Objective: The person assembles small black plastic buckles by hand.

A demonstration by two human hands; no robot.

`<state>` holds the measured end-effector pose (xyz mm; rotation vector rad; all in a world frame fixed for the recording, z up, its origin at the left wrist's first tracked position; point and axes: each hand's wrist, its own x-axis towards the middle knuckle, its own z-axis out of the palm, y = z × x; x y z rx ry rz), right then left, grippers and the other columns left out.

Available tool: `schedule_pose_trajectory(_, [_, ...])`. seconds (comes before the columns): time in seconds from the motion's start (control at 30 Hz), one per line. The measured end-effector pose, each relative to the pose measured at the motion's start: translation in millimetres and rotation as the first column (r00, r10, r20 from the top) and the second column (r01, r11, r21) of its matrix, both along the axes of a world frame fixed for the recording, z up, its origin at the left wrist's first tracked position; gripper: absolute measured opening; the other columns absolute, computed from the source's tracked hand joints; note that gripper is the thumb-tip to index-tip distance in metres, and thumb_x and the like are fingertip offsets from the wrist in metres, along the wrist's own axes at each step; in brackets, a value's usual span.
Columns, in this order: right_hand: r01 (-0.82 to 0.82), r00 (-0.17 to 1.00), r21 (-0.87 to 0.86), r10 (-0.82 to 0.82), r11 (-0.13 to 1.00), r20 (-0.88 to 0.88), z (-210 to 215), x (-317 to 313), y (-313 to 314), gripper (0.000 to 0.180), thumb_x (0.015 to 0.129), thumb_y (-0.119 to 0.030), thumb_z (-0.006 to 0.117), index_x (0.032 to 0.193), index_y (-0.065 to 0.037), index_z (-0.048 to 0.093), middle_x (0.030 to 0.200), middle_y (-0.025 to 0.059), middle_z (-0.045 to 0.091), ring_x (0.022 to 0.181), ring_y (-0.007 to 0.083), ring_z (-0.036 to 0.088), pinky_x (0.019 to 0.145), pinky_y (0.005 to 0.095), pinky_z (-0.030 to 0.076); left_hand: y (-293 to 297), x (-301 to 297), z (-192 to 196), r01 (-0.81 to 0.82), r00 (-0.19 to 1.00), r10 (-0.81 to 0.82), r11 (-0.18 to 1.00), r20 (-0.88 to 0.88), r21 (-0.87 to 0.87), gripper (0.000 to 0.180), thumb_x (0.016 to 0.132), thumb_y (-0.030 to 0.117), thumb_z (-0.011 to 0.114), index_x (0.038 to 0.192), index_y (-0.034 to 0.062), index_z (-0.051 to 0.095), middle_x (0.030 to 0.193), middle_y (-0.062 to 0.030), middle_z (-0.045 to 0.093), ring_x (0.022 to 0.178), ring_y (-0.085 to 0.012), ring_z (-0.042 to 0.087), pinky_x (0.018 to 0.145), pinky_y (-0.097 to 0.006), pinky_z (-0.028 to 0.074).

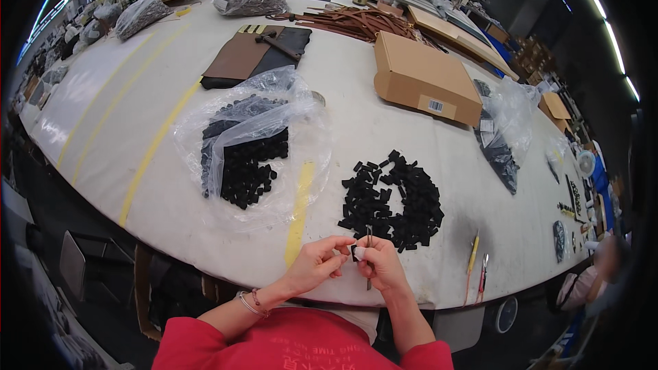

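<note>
In front of my body, both hands meet at the table's near edge. My right hand (384,267) is closed round a pair of slim metal tweezers (369,284), which stick out above and below the fist. White wrapping covers its thumb tip. Between the two hands is a small black piece (354,252), pinched at the right thumb. My left hand (317,266) has its thumb and forefinger bent toward that piece; fine contact is too small to make out. Just beyond lies a loose pile of small black pieces (421,209).
An open clear plastic bag (188,127) with more black pieces lies to the left. Yellow-handled tool (473,253) and red-handled tool (484,275) rest at right. Farther back are a cardboard box (425,75), a hammer (277,46) and brown strips (356,24). Another person (603,267) is at right.
</note>
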<state>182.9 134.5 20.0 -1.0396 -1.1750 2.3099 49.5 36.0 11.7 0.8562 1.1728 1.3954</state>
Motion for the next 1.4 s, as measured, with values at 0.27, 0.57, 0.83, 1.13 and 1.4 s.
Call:
schedule_pose_trajectory(0.27, [-0.140, 0.955, -0.397, 0.019, 0.907, -0.294, 7.8, -14.8, -8.7, 0.009, 0.076, -0.008, 0.054, 0.081, 0.000, 0.052, 0.054, 0.0016, 0.045, 0.038, 0.0063, 0.035, 0.033, 0.0188, 0.025, 3.2, -12.3, 0.5, -0.067, 0.863, 0.236, 0.929, -0.447, 0.363, 0.011, 0.083, 0.007, 0.050, 0.093, 0.0015, 0.053, 0.068, -0.0024, 0.054, 0.052, -0.0087, 0.051, 0.046, -0.021, 0.041])
schedule_pose_trajectory(0.57, [0.046, 0.995, 0.581, -0.090, 0.813, 0.048, 17.3, -16.0, -13.5, 0.011, 0.075, -0.002, 0.058, 0.085, 0.002, 0.058, 0.070, -0.0024, 0.055, 0.060, 0.0000, 0.045, 0.052, 0.0143, 0.036, 10.3, -8.3, 10.5, 0.095, 0.776, 0.016, 0.985, 0.630, -0.143, 0.013, 0.085, 0.019, 0.049, 0.079, 0.0079, 0.048, 0.056, 0.0000, 0.047, 0.040, -0.0079, 0.042, 0.036, -0.018, 0.030])
schedule_pose_trajectory(0.83, [-0.088, 0.991, 0.629, 0.003, 0.772, 0.134, 8.1, -6.4, 2.3, 0.013, 0.072, -0.005, 0.055, 0.082, 0.003, 0.056, 0.064, -0.0024, 0.051, 0.057, 0.0015, 0.042, 0.049, 0.0159, 0.034, 16.7, -8.5, 11.0, 0.088, 0.976, -0.044, 0.974, 0.212, -0.207, 0.015, 0.086, 0.017, 0.047, 0.076, 0.0065, 0.049, 0.056, -0.0022, 0.049, 0.043, -0.0077, 0.044, 0.038, -0.018, 0.033])
schedule_pose_trajectory(1.13, [-0.175, 0.982, 0.474, 0.115, 0.863, 0.152, 24.5, -0.4, 11.2, 0.010, 0.072, -0.007, 0.059, 0.079, 0.000, 0.057, 0.064, 0.0007, 0.055, 0.054, 0.0038, 0.052, 0.042, 0.0153, 0.035, 22.2, -17.1, 6.8, 0.234, 0.940, -0.186, 0.962, 0.287, -0.142, 0.019, 0.085, 0.022, 0.049, 0.075, 0.0058, 0.053, 0.054, 0.0000, 0.050, 0.040, -0.0049, 0.043, 0.037, -0.016, 0.031])
schedule_pose_trajectory(1.4, [-0.240, 0.971, 0.347, 0.215, 0.907, 0.109, 24.1, 3.5, 23.4, 0.010, 0.071, -0.008, 0.060, 0.078, -0.001, 0.057, 0.064, -0.0002, 0.055, 0.052, 0.0027, 0.049, 0.041, 0.0151, 0.033, 26.0, -20.3, 7.4, 0.296, 0.930, -0.250, 0.944, 0.271, -0.148, 0.020, 0.085, 0.021, 0.050, 0.076, 0.0027, 0.052, 0.054, -0.0019, 0.048, 0.040, -0.0063, 0.041, 0.037, -0.018, 0.031])
